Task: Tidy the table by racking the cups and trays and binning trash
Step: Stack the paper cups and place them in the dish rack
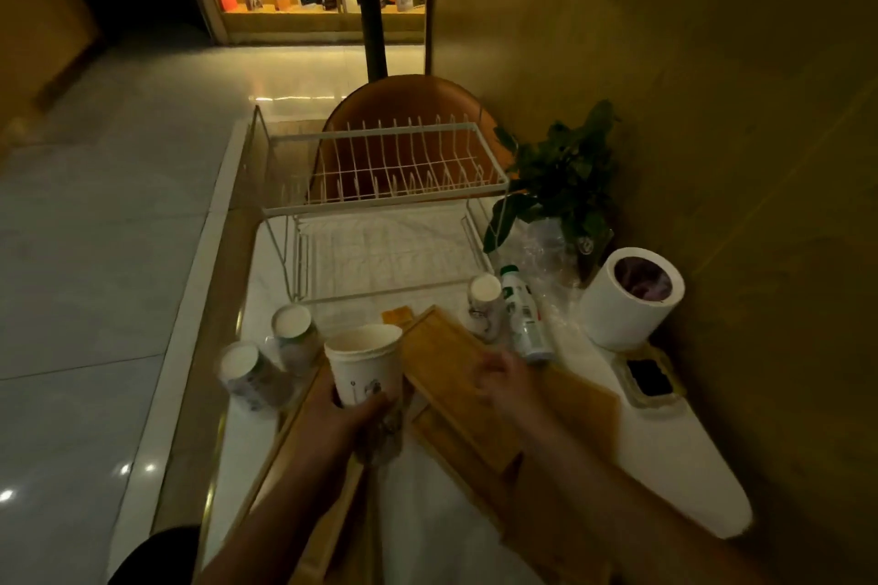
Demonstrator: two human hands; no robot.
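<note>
My left hand grips a white paper cup upright, with a crumpled clear wrapper pinched under it. My right hand is blurred and rests on the edge of a wooden tray that lies tilted over other wooden trays. Two upside-down paper cups stand at the left table edge, a third near the rack. A white two-tier wire rack stands behind them. A white bin sits at the right.
A white bottle lies beside the third cup, with clear plastic wrap and a potted plant behind it. A dark ashtray-like dish sits near the bin. An orange chair stands past the rack.
</note>
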